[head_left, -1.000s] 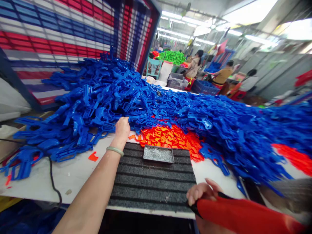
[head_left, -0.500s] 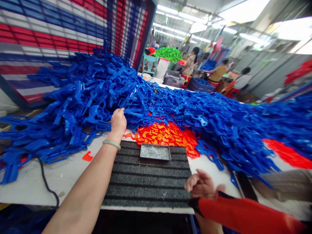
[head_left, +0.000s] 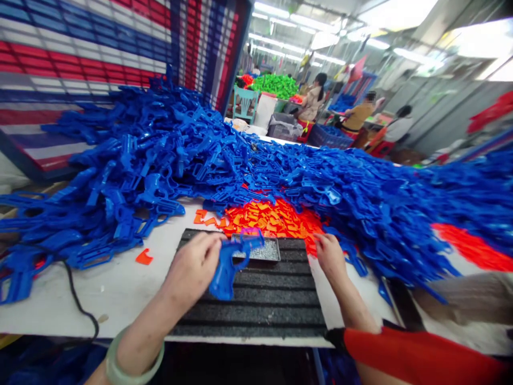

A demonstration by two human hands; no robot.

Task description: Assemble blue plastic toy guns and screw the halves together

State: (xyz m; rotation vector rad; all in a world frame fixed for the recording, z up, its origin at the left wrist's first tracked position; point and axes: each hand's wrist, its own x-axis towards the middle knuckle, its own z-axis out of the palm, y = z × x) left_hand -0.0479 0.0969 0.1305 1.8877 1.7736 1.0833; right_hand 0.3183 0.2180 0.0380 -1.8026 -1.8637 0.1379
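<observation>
My left hand (head_left: 198,262) is closed on the rear end of a blue plastic toy gun piece (head_left: 223,278). It hangs grip-down over the black ribbed mat (head_left: 272,305). The front of this piece overlaps a small metal tray (head_left: 269,251) of tiny silvery parts. My right hand (head_left: 332,258) is at the right edge of a pile of small orange plastic pieces (head_left: 268,218). Its fingers are curled together, and whatever lies between the fingertips is hidden. A loose orange piece (head_left: 144,256) rests on the white table at the left.
Heaps of blue toy gun pieces (head_left: 160,139) spread across the back and both sides of the table. A striped sheet behind a grid (head_left: 100,43) rises at the left. A black cord (head_left: 78,299) runs over the left edge. Several people (head_left: 315,99) sit farther back.
My left hand has come back from the blue heap with a toy gun piece, now above the mat. My right hand has moved forward from the mat's near right corner to the orange pile.
</observation>
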